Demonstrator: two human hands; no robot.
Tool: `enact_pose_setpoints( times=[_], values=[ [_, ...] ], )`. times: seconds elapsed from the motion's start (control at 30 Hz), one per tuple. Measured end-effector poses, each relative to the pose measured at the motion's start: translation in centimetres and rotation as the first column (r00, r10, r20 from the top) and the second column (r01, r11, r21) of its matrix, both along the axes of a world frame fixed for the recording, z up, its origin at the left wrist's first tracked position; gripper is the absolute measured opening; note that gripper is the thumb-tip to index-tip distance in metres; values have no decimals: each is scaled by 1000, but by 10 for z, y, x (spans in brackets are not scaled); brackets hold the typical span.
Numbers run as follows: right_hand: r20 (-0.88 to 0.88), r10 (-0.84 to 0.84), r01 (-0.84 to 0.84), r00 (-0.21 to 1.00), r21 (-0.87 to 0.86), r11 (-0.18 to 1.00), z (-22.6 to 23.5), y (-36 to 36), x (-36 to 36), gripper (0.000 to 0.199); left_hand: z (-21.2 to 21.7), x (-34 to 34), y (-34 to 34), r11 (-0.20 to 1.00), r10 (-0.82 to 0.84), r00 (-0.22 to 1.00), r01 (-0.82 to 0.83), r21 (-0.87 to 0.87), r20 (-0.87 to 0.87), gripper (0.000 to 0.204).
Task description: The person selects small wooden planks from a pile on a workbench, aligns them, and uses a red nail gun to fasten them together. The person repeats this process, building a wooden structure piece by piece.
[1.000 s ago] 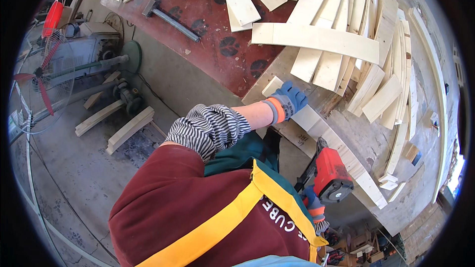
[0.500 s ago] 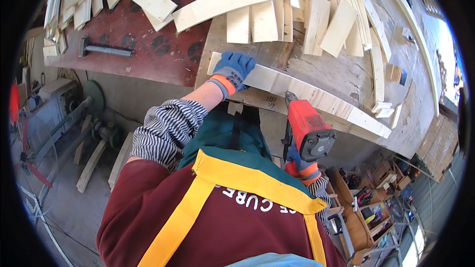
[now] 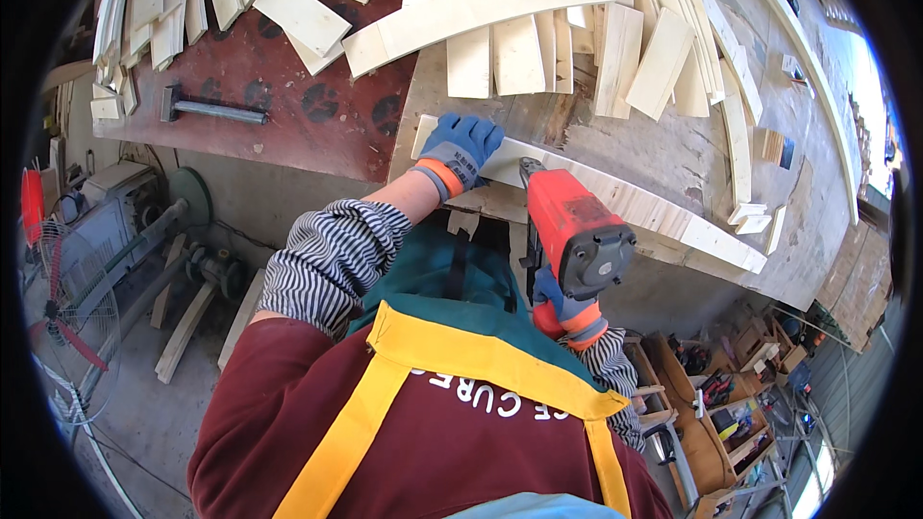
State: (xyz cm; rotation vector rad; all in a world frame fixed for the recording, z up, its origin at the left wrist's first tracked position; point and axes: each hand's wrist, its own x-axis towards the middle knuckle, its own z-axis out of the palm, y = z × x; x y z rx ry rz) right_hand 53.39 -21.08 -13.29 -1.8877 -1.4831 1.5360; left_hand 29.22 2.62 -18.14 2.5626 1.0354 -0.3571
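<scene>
A long pale curved wooden strip (image 3: pixel 642 210), seemingly built of several layers, lies along the near edge of the workbench. My left hand (image 3: pixel 460 149), in a blue and grey glove, grips the strip near its left end with the fingers bent over it. In my right hand (image 3: pixel 567 309), gloved too, is the handle of a red nail gun (image 3: pixel 580 231). The gun's nose meets or hovers just over the strip, a short way right of my left hand; I cannot tell whether it touches. The gun's body hides part of the strip.
Many pale boards (image 3: pixel 481 14) lie in heaps across the back of the bench. A hammer (image 3: pixel 216 111) rests on the dark red panel (image 3: pixel 288 149) at left. Below on the left stand a fan (image 3: pixel 72 303) and machinery; at lower right is a wooden tool box (image 3: pixel 687 413).
My right hand has moved the nail gun leftward along the strip, closer to my left hand. My left hand keeps its place on the strip. The whole view has shifted slightly.
</scene>
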Motion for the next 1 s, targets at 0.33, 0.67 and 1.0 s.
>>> enact_pose_setpoints(
  times=[0.33,0.67,1.0],
  values=[
    [-284,-235,110,930,-395,912,37,38,-6,18,-16,-1,-8,995,18,998,-24,94,57,46],
    [-191,-439,353,878,-362,863,84,54,-45,11,-11,7,2,995,27,999,-29,-98,-22,77],
    [136,389,-408,911,169,897,55,57,-60,43,13,-94,20,995,95,995,-95,-12,10,99]
  ],
)
